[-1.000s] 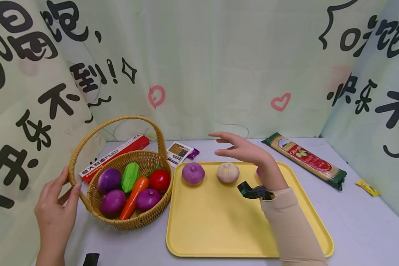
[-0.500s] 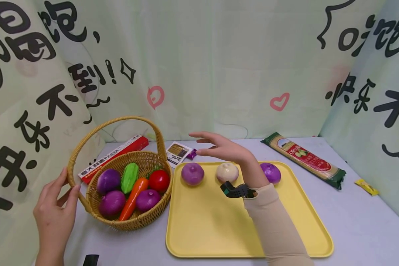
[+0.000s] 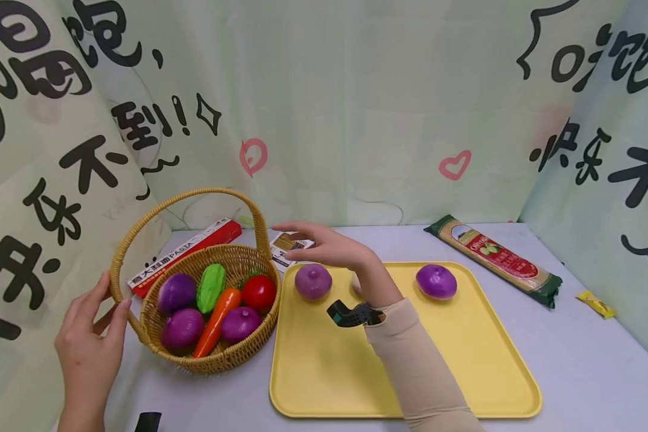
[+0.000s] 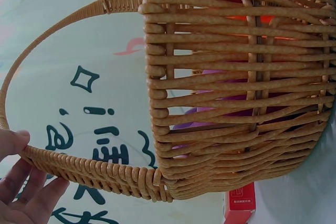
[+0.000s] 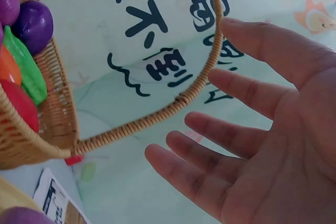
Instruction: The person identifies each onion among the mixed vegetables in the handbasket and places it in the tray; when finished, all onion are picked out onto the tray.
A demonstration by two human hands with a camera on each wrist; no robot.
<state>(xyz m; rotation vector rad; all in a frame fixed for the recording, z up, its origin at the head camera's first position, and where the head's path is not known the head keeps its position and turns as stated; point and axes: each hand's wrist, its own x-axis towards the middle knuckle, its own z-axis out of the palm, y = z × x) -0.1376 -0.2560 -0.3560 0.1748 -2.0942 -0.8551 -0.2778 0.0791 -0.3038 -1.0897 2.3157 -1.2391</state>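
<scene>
A wicker basket (image 3: 210,365) with a tall arched handle (image 4: 79,169) stands on the left. Inside it are several purple onions (image 3: 182,329), a green cucumber-like vegetable (image 3: 212,288), a carrot (image 3: 218,322) and a tomato (image 3: 258,293). My left hand (image 3: 93,339) pinches the handle's left side between thumb and fingers, as the left wrist view also shows. My right hand (image 3: 329,246) hangs in the air just right of the handle, fingers extended and holding nothing. In the right wrist view its spread fingers (image 5: 184,174) point toward the handle; contact cannot be told.
On a yellow tray (image 3: 356,372) lie a purple onion (image 3: 313,282), a pale onion (image 3: 355,283), mostly behind my right wrist, and another purple onion (image 3: 436,282). A red pasta box (image 3: 183,255) lies behind the basket. A pasta bag (image 3: 491,258) and yellow packet (image 3: 596,305) lie right.
My right hand has moved left across the back of the tray to near the basket handle, uncovering the right purple onion and partly covering the pale one. My left hand stays on the handle.
</scene>
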